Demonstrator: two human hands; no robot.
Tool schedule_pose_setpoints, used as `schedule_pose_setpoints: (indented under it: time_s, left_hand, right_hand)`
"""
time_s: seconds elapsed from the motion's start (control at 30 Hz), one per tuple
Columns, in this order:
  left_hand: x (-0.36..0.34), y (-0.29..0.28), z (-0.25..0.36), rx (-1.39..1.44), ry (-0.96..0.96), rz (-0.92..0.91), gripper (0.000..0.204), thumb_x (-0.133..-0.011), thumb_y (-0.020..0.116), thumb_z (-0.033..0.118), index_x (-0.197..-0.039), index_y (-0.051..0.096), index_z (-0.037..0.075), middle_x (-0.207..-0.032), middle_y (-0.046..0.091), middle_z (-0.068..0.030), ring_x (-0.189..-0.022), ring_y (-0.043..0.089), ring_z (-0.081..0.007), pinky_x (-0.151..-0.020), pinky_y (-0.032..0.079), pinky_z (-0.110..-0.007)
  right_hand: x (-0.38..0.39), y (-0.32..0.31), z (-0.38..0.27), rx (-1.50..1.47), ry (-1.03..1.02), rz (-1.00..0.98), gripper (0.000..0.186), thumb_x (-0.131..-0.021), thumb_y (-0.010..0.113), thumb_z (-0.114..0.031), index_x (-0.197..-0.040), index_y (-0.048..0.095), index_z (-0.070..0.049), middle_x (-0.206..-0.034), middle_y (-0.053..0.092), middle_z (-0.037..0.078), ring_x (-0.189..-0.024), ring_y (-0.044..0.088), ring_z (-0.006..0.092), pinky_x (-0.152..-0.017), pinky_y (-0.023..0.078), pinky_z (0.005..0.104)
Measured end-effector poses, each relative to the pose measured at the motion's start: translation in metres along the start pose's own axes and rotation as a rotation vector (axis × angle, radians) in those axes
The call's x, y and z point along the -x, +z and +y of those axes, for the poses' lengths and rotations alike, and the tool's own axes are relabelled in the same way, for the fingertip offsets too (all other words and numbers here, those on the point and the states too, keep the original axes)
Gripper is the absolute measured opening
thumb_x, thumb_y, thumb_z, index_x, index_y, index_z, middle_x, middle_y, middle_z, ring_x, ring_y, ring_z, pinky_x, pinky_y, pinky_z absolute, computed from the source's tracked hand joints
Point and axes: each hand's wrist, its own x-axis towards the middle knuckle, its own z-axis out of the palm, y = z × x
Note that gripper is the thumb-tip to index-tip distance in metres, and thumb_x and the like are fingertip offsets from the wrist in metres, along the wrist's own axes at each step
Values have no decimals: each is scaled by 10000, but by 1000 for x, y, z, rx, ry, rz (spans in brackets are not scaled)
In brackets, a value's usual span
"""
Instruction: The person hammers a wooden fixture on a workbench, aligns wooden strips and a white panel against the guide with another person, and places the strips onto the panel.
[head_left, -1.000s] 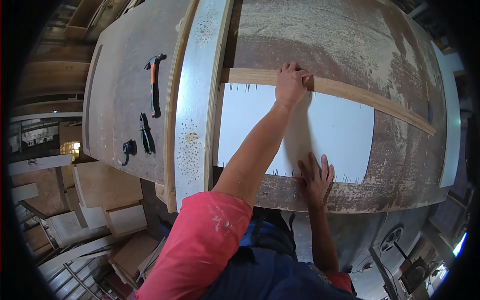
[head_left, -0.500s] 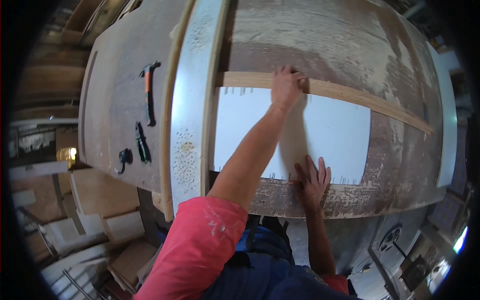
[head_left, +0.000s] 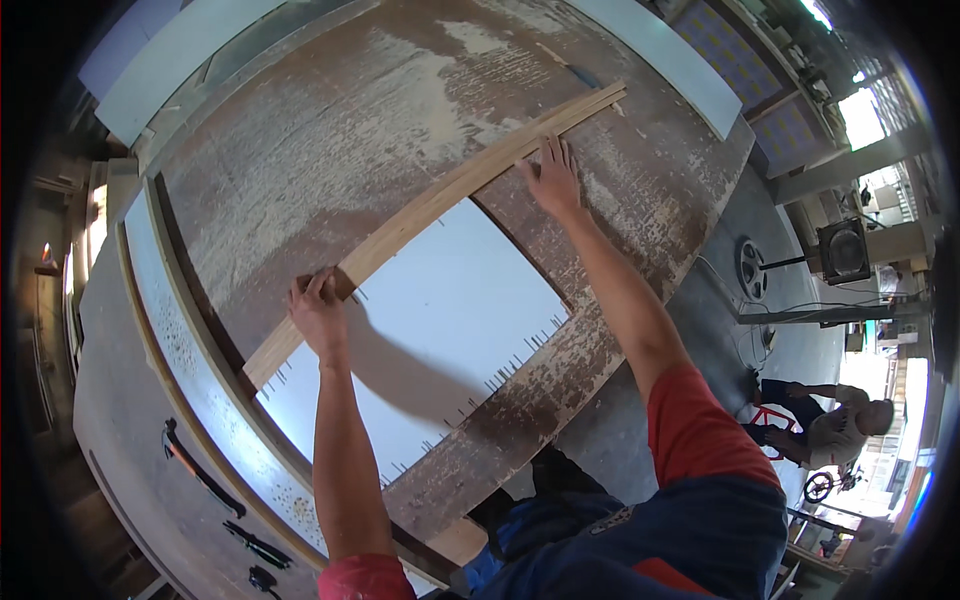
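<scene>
A long light-wood strip [head_left: 440,205] lies along the far edge of a white panel [head_left: 455,300] on the worn brown worktable [head_left: 330,160]. Short dark marks run along the panel's edges. My left hand [head_left: 320,318] has its fingers bent over the strip near its left part, with the thumb on the near side. Farther right, my right hand [head_left: 555,182] rests with fingers stretched out and apart, their tips touching the strip's near edge. Past the panel's right edge, the strip's far end appears as layered narrow pieces.
Left of the panel stands a long pale board [head_left: 180,345] with wooden edges. Beyond it lie a claw hammer [head_left: 200,472], dark-handled pliers [head_left: 258,545] and a small black object [head_left: 263,580]. White boards [head_left: 665,65] line the table's far side. A person [head_left: 835,430] sits at the far right.
My view has turned to the right. My right hand has moved from the panel's near edge up to the strip, beyond the panel's right side. My left hand stays on the strip.
</scene>
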Motion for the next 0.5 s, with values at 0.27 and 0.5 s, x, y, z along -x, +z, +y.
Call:
schedule_pose_setpoints:
  time_s: [0.27, 0.5]
  left_hand:
    - [2, 3, -1, 55, 32, 14, 143, -851, 706, 114, -972, 777, 143, -958, 649, -86, -922, 591, -307, -847, 467, -438]
    - [-1, 6, 2, 98, 83, 56, 151, -839, 710, 74, -966, 777, 121, -907, 651, -76, -862, 596, -289, -798, 477, -414]
  right_hand:
    - [-30, 16, 30, 180, 31, -169, 765, -980, 421, -618, -1504, 342, -67, -1571, 293, 169, -1461, 239, 370, -1181, 220, 559]
    - [-33, 15, 33, 135, 4, -112, 750, -974, 444, -609, -1487, 374, -68, -1549, 325, 172, -1448, 262, 379, -1172, 246, 541]
